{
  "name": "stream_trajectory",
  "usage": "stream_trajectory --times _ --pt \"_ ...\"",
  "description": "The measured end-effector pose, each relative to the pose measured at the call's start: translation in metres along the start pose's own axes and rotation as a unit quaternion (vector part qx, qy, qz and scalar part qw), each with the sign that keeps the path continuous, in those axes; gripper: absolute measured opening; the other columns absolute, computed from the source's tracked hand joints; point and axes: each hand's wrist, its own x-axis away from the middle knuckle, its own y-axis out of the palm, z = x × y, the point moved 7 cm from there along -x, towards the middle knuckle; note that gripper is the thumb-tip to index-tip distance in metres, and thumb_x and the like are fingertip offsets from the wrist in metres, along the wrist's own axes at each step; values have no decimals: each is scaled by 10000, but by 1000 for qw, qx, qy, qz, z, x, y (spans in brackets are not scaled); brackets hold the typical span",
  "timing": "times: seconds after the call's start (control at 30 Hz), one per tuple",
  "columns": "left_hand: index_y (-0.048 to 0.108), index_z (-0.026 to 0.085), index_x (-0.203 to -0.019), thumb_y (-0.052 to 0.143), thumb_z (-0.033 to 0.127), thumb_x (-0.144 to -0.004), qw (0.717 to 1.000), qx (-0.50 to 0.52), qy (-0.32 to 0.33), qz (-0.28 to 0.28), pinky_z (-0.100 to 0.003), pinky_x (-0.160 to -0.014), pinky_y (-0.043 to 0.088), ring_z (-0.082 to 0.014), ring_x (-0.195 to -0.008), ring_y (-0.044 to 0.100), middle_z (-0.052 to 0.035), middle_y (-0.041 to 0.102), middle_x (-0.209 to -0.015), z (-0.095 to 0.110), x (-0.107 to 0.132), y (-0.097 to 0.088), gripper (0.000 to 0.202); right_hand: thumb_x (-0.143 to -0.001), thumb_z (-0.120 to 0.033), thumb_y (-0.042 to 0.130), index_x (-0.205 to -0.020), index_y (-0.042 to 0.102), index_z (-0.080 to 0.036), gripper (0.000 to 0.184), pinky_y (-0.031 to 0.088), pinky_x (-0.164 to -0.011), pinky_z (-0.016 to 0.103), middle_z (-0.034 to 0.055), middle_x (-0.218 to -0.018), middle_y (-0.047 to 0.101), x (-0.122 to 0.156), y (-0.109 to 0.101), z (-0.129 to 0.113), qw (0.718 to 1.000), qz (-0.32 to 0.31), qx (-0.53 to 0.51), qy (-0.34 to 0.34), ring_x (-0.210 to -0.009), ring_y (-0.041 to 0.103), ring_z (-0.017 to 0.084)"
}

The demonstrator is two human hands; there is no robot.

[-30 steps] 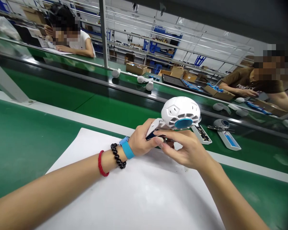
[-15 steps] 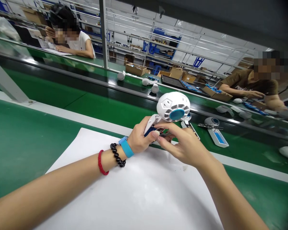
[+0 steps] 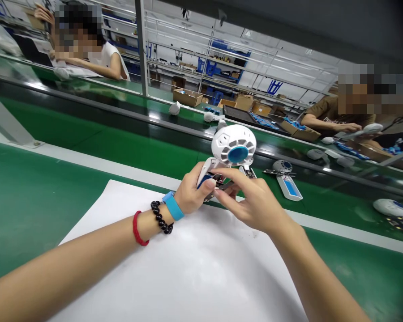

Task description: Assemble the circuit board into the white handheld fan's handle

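Holding: white vented ball housing with a teal disc, above the paper
Left hand: clamped around the housing's white handle
Right hand: pinching a small metal part
Beneath: white paper sheet on green workbench

A factory assembly floor: along the green conveyor belt a co-worker sits at the line, with cardboard boxes and metal shelving beyond it.

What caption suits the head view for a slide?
Left hand grips a white vented ball-shaped device, right hand at its underside, above white paper on a green bench.
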Motion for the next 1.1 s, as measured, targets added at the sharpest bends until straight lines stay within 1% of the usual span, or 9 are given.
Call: stream_trajectory --times 0.1,0.27,0.47,0.67,0.83,0.9,0.97,1.03,1.1 --pt "566 148 -1168 445 690 -898 1000 12 20 8 -315 -747 519 -223 -871 647 -87 681 -989 1 0 -1 618 -915 -264 635 -1163 553 -220 264 482 -468 222 -50 -659 659 4 -2 7 990 98 -105 -2 -491 621 120" --pt "571 155 -1174 437 671 -913 999 27 36 13 -327 -805 514 -235 -939 648 -96 680 -1054 1 -1 -1 594 -936 -259 630 -1090 638 -192 169 481 -485 232 -35 -609 665 9 2 8 985 155 -66 -30 -494 633 125" --pt "578 149 -1139 442 661 -917 999 28 31 15 -311 -778 518 -216 -896 649 -88 678 -1012 1 -1 -2 574 -964 -258 564 -1051 682 -150 182 456 -464 214 -21 -594 646 7 9 9 989 133 -67 -5 -459 603 109" --pt "579 142 -1132 505 685 -875 998 13 44 30 -304 -771 527 -218 -892 660 -90 689 -1011 4 -1 -4 605 -945 -250 587 -1007 710 -161 164 403 -470 215 -38 -564 596 2 1 6 993 96 -58 25 -449 508 92" --pt "581 144 -1148 522 642 -892 998 -8 53 35 -315 -803 531 -225 -928 663 -94 696 -1025 6 -1 -6 563 -931 -249 607 -974 698 -209 109 451 -592 245 4 -750 654 -1 5 11 989 86 -110 55 -619 565 126" --pt "579 142 -1175 478 630 -919 998 -15 49 32 -323 -813 531 -227 -935 664 -100 698 -1030 6 -1 -6 560 -885 -272 664 -1006 649 -224 130 497 -681 283 32 -903 657 0 5 18 974 145 -156 80 -766 609 165" --pt "575 138 -1198 443 627 -935 998 -21 40 32 -332 -829 531 -231 -956 661 -110 695 -1054 5 -1 -5 571 -827 -297 723 -1102 579 -235 317 528 -757 328 63 -1069 649 0 9 28 946 187 -235 124 -926 632 207" --pt "571 135 -1215 432 628 -939 999 -25 26 34 -340 -854 526 -238 -991 655 -119 688 -1091 4 -1 -5 582 -817 -293 722 -1178 538 -233 410 539 -823 356 81 -1167 653 -2 20 33 916 178 -322 160 -1026 638 227" --pt "572 135 -1218 442 636 -932 999 -26 8 35 -348 -875 522 -247 -1020 650 -121 683 -1105 2 -1 -4 591 -832 -270 689 -1149 578 -220 340 532 -876 373 77 -1140 687 -6 27 33 897 155 -378 171 -1024 654 227"
